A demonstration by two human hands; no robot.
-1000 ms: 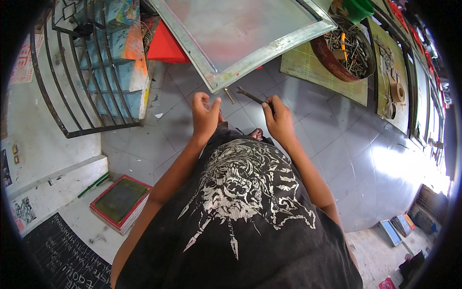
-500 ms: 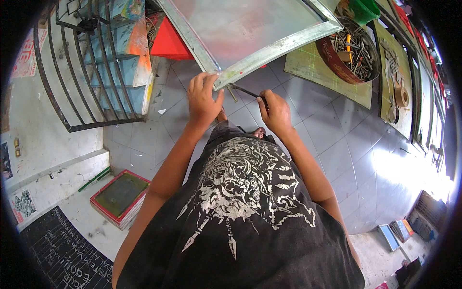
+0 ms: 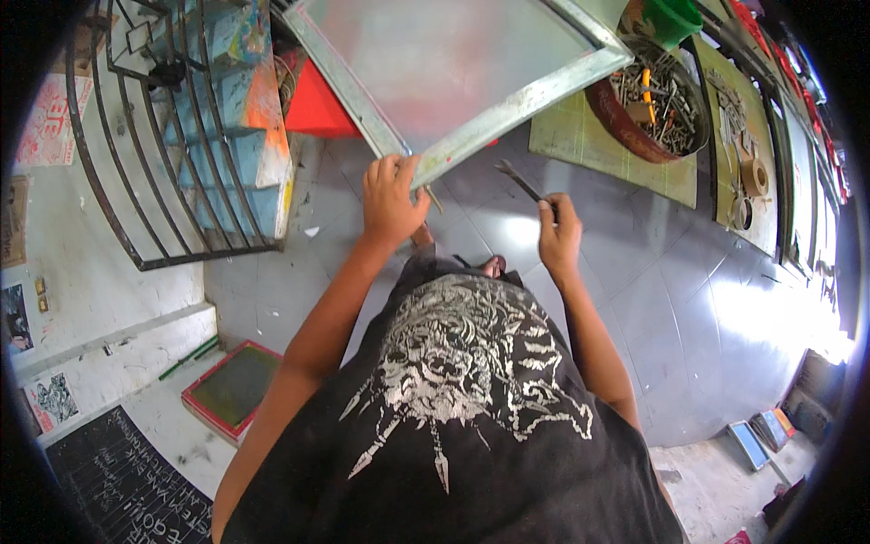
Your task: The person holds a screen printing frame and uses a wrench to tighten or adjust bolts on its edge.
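My left hand [image 3: 391, 204] has its fingers bent over the near corner of a metal-framed screen [image 3: 507, 110] with a translucent mesh, gripping it. A thin brass-coloured bolt [image 3: 437, 203] shows just below that corner, beside my fingers; whether they touch it I cannot tell. My right hand [image 3: 560, 236] is closed round the handle of a dark open-ended wrench [image 3: 522, 179], held to the right of the corner, apart from the screen, with the open jaw pointing up and left.
Black bar rack [image 3: 199, 261] with painted boards at left. Round tub [image 3: 634, 131] of metal pieces on a greenish board [image 3: 571, 145], tape roll [image 3: 752, 177] and green bucket [image 3: 657, 20] at right. Red-framed screen [image 3: 231, 385] on a white ledge at lower left. Grey tiled floor [image 3: 634, 299] below.
My left hand has moved up onto the screen's corner and taken hold. My right hand with the wrench has moved right and, since half a second ago, down, away from the corner.
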